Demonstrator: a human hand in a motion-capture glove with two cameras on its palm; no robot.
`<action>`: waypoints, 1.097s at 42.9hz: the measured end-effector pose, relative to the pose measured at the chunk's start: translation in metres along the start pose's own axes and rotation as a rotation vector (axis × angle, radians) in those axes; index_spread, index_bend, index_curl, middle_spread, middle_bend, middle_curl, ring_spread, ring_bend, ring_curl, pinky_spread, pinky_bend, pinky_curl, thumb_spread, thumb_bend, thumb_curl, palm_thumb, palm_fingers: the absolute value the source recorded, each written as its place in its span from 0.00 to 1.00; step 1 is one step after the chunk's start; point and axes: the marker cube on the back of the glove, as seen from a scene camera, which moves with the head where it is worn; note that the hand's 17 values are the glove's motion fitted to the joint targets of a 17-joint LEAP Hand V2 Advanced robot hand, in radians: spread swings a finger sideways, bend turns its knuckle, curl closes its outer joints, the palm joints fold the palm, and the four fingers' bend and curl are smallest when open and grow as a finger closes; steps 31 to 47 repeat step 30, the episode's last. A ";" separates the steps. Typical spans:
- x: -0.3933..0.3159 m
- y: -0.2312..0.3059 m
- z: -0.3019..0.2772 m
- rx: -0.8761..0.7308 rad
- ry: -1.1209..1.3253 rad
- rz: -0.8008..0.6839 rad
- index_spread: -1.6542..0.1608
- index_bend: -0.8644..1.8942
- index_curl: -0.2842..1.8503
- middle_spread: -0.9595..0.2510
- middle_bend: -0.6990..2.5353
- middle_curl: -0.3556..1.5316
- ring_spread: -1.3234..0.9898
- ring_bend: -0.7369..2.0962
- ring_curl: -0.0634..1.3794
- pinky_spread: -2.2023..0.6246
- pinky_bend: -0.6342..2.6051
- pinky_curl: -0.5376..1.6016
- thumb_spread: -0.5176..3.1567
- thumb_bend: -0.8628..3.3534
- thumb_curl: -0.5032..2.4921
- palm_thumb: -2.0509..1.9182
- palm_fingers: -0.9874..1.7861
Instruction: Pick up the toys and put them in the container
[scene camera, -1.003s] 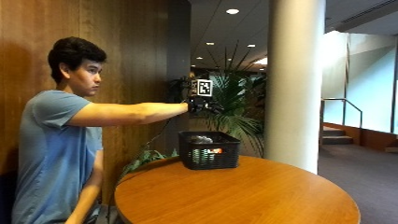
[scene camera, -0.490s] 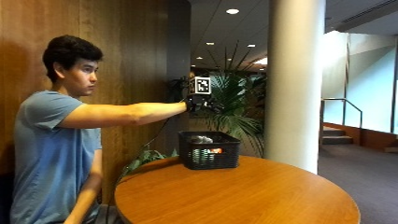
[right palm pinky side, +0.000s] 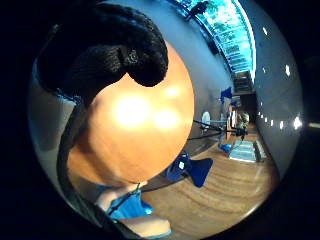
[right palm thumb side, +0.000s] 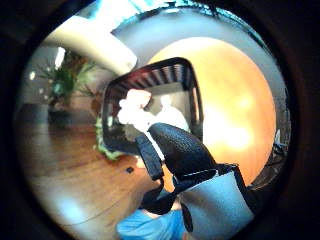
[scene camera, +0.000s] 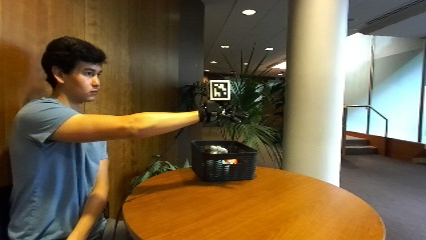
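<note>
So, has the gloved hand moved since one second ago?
No. In the outside view the hand hangs above the black basket, level with the plant behind, as it did before.

**What the person wears**

A blue short-sleeved T-shirt (scene camera: 36, 165), the sleeve ending above the elbow. The right hand (scene camera: 214, 114) wears a black knit glove; on its palm side, black straps (right palm thumb side: 200, 175) cross a pale grey panel (right palm thumb side: 217, 205).
</note>
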 end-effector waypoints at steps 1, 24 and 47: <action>0.006 0.001 0.002 0.000 -0.003 0.009 0.75 0.35 0.21 0.83 0.27 0.36 0.59 0.36 0.24 0.80 0.60 0.41 0.45 0.19 0.25 0.50 0.30; 0.133 0.046 0.043 -0.034 -0.030 0.155 0.75 0.35 0.20 0.83 0.27 0.36 0.59 0.35 0.25 0.80 0.59 0.41 0.46 0.19 0.24 0.50 0.31; 0.128 0.045 0.039 -0.024 -0.179 0.229 0.75 0.35 0.20 0.83 0.27 0.36 0.59 0.35 0.26 0.79 0.59 0.41 0.46 0.19 0.24 0.50 0.31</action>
